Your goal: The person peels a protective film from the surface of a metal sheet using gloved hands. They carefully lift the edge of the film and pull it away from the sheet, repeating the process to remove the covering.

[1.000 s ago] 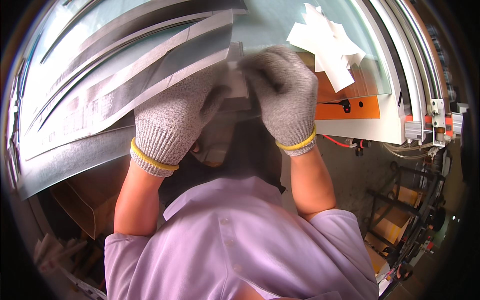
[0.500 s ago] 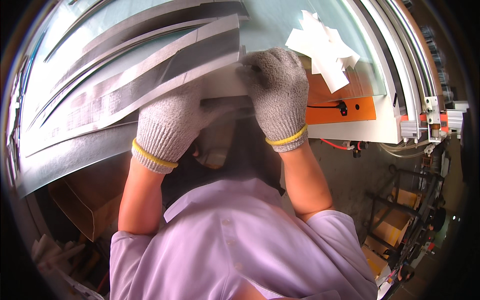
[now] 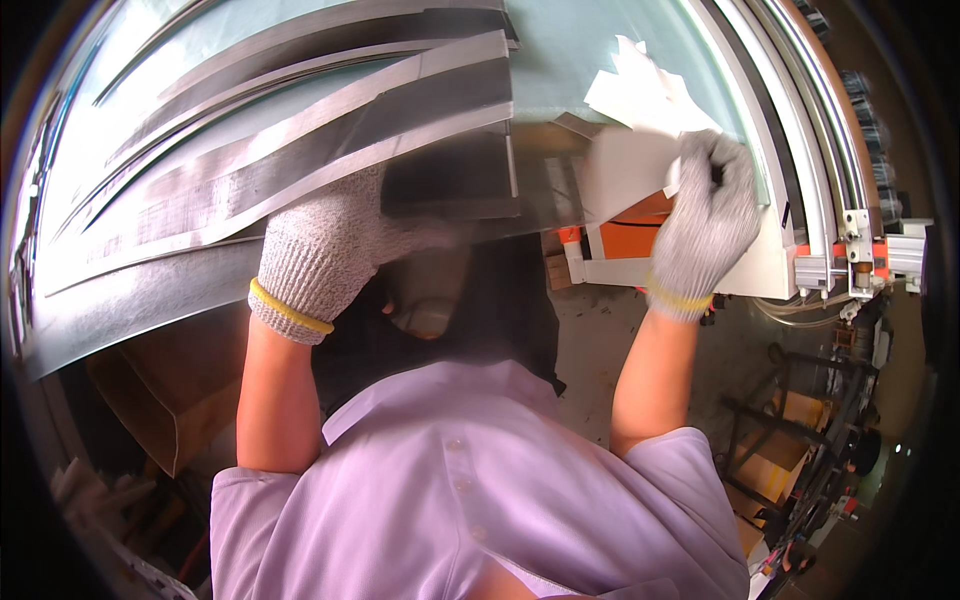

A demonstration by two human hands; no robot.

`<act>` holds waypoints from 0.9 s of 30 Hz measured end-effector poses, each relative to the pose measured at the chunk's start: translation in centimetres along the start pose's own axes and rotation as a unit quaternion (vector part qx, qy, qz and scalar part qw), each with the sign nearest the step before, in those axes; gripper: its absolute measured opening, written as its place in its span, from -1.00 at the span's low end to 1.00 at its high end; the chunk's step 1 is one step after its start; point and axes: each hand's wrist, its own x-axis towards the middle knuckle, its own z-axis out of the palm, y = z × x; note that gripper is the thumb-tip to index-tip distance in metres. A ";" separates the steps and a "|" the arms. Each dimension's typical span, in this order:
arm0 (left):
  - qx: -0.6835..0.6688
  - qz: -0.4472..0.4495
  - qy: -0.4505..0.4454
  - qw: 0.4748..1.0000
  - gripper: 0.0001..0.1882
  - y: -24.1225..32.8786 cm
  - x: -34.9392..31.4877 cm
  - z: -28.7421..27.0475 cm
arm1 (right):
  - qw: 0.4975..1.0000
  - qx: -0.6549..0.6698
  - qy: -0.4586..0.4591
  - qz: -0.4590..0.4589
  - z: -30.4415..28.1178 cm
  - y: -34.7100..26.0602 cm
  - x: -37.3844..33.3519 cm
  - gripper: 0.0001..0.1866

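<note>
Hands now apart: the right hand (image 3: 705,215), a moment ago beside the left, has moved to the bench's right edge, fingers curled on white paper (image 3: 640,110). The left hand (image 3: 330,250) stays at the near edge, fingers hidden under grey strips (image 3: 300,170), grip untellable.

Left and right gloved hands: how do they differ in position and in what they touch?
The left hand rests on the long grey metal strips at the table's near edge; the right hand reaches further right, pressing on white paper pieces. Both wear grey knit gloves with yellow cuffs.
</note>
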 end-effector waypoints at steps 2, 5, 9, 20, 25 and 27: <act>-0.007 0.005 0.003 1.000 0.06 0.2 0.2 -0.1 | 0.963 -0.247 0.047 -0.095 -2.0 4.2 2.5 -0.95; 0.011 0.054 0.047 0.997 0.04 -0.1 0.4 0.1 | 0.910 -0.337 0.007 -0.241 -1.4 4.0 2.1 -0.86; -0.002 0.060 0.058 0.997 -0.03 -0.1 0.5 0.0 | 0.889 -0.360 -0.173 -0.225 1.4 2.8 -0.7 -0.58; -0.053 0.047 0.081 0.994 -0.32 -0.2 0.4 -0.4 | 0.933 -0.092 -0.276 -0.212 -1.8 3.3 -2.6 -0.79; -0.066 0.085 0.107 0.988 -0.52 -0.6 0.6 -0.2 | 0.979 0.017 -0.202 -0.039 0.4 0.9 -2.6 -0.90; -0.086 0.091 0.108 0.986 -0.58 -0.3 0.8 -0.4 | 0.971 0.016 -0.208 -0.118 1.9 0.9 -1.9 -0.88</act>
